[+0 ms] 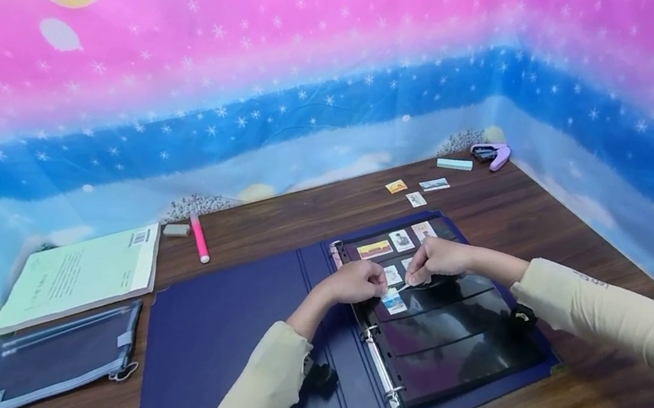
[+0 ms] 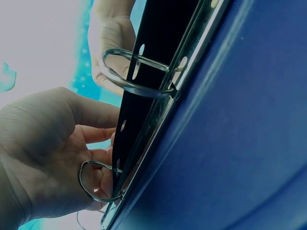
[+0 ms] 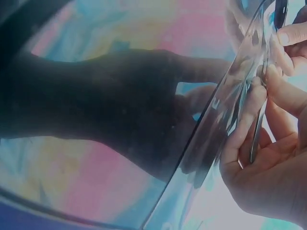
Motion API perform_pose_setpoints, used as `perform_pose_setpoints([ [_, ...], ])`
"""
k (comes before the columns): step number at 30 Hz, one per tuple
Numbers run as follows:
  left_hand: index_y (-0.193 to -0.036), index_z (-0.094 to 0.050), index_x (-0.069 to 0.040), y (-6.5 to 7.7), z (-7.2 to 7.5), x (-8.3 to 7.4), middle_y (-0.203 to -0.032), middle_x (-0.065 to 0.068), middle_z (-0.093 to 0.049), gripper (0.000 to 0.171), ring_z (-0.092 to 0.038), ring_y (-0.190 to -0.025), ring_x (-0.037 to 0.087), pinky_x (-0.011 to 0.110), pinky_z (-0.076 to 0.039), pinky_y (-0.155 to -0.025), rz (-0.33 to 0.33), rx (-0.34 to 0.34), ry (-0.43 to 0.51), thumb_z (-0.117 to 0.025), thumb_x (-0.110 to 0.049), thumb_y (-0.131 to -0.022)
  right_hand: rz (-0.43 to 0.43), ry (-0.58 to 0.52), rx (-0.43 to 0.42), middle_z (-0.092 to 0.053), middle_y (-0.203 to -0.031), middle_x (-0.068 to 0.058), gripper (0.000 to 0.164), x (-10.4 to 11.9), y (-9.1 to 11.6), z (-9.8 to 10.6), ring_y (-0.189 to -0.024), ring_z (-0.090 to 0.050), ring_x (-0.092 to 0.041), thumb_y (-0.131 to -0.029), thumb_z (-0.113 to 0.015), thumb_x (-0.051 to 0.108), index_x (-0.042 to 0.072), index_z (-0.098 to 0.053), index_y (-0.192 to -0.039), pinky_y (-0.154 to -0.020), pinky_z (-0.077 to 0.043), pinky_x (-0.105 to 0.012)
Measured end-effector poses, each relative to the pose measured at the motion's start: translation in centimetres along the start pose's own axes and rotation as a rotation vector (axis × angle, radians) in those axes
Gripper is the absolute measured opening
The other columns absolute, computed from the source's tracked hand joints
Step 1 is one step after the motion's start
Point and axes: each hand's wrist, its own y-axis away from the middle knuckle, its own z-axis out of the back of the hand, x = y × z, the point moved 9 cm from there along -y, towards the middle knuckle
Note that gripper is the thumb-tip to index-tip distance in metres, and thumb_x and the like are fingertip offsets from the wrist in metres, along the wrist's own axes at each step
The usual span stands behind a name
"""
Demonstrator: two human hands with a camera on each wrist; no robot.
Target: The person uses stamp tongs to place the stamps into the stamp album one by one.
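Over the binder (image 1: 229, 357), the right hand (image 1: 443, 259) pinches a thin tool (image 3: 257, 137). The left hand (image 1: 355, 281) curls over the binder's page (image 1: 450, 368), grasp unclear.

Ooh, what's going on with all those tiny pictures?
Someone is working on a black page in an open blue binder. Their right hand pinches part of the page, and their left hand is close to a little blue picture. Three small pictures show in the top row; three more lie on the table beyond the binder.
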Motion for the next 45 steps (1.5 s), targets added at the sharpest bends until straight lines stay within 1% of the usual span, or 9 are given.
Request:
perform_pose_setpoints([
  [7, -0.079, -0.061, -0.007, -0.2, 0.8, -0.1, -0.068, -0.007, -0.046, 0.011, -0.042, -0.062, 0.006, 0.016, -0.034, -0.064, 0.012, -0.014, -0.043, -0.055, -0.012, -0.088, -0.01, 0.026, -0.034, -0.072, -0.097, -0.017, 0.02, 0.1, -0.2, 1.1, -0.074, -0.059, -0.008, -0.08, -0.069, 0.011, -0.004, -0.072, -0.092, -0.069, -0.047, -0.025],
  [10, -0.08, -0.062, -0.007, -0.2, 1.0, 0.0, -0.068, -0.007, -0.046, 0.011, -0.042, -0.063, 0.005, 0.016, -0.034, -0.064, 0.032, -0.02, -0.075, -0.056, -0.012, -0.087, -0.009, 0.051, -0.01, -0.071, -0.101, -0.016, 0.02, 0.3, -0.5, 1.1, -0.079, -0.062, -0.007, -0.081, -0.069, 0.013, -0.002, -0.073, -0.092, -0.082, -0.05, -0.031],
  [12, -0.08, -0.063, -0.007, -0.2, 1.2, 0.2, -0.068, -0.007, -0.046, 0.01, -0.042, -0.063, 0.006, 0.016, -0.034, -0.064, 0.041, -0.027, -0.089, -0.057, -0.012, -0.086, -0.022, 0.068, 0.005, -0.072, -0.102, -0.014, 0.02, 0.3, -0.8, 1.0, -0.081, -0.064, -0.007, -0.081, -0.069, 0.016, 0.0, -0.074, -0.092, -0.085, -0.05, -0.032],
  [14, -0.08, -0.064, -0.008, -0.3, 1.3, 0.4, -0.068, -0.007, -0.047, 0.01, -0.042, -0.063, 0.006, 0.017, -0.034, -0.063, 0.051, -0.031, -0.102, -0.057, -0.013, -0.086, -0.039, 0.082, 0.018, -0.072, -0.102, -0.012, 0.02, 0.3, -1.0, 1.0, -0.081, -0.064, -0.006, -0.081, -0.07, 0.017, 0.001, -0.074, -0.092, -0.085, -0.05, -0.032],
  [19, -0.079, -0.065, -0.008, -0.4, 1.4, 0.3, -0.068, -0.008, -0.048, 0.011, -0.043, -0.063, 0.005, 0.016, -0.033, -0.062, 0.044, -0.039, -0.132, -0.057, -0.013, -0.085, -0.044, 0.07, 0.031, -0.073, -0.097, -0.011, 0.02, 0.3, -1.3, 0.8, -0.077, -0.061, -0.004, -0.08, -0.07, 0.016, 0.0, -0.074, -0.092, -0.071, -0.048, -0.022],
  [23, -0.076, -0.063, -0.008, -0.5, 1.6, 0.2, -0.067, -0.008, -0.047, 0.011, -0.043, -0.063, 0.005, 0.016, -0.033, -0.061, 0.03, -0.052, -0.153, -0.057, -0.012, -0.084, -0.028, 0.085, 0.033, -0.073, -0.094, -0.009, 0.021, 0.5, -1.3, 0.9, -0.073, -0.061, -0.005, -0.08, -0.07, 0.018, 0.001, -0.074, -0.091, -0.069, -0.049, -0.023],
  [30, -0.077, -0.063, -0.008, -0.6, 1.4, -0.3, -0.067, -0.008, -0.047, 0.013, -0.043, -0.061, 0.005, 0.016, -0.032, -0.06, 0.012, -0.044, -0.132, -0.056, -0.013, -0.086, -0.01, 0.103, 0.084, -0.073, -0.092, -0.009, 0.019, 0.7, -1.4, 1.0, -0.065, -0.058, -0.007, -0.08, -0.07, 0.015, -0.001, -0.074, -0.091, -0.067, -0.049, -0.025],
  [38, -0.075, -0.064, -0.01, -0.5, 0.7, -0.2, -0.063, -0.009, -0.047, 0.011, -0.044, -0.061, 0.006, 0.02, -0.032, -0.061, 0.032, -0.077, -0.18, -0.057, -0.012, -0.084, 0.036, 0.107, 0.16, -0.07, -0.081, 0.001, 0.019, 1.0, -1.3, 0.3, -0.064, -0.055, -0.005, -0.079, -0.071, 0.013, -0.002, -0.073, -0.09, -0.063, -0.046, -0.023],
  [45, -0.071, -0.062, -0.011, -0.2, 0.1, -0.6, -0.059, -0.009, -0.044, 0.012, -0.044, -0.06, 0.006, 0.021, -0.032, -0.059, 0.013, -0.107, -0.219, -0.058, -0.011, -0.082, 0.09, 0.137, 0.184, -0.072, -0.09, -0.01, 0.019, 1.2, -0.7, 0.7, -0.07, -0.057, -0.003, -0.081, -0.069, 0.012, -0.002, -0.073, -0.094, -0.065, -0.047, -0.021],
])
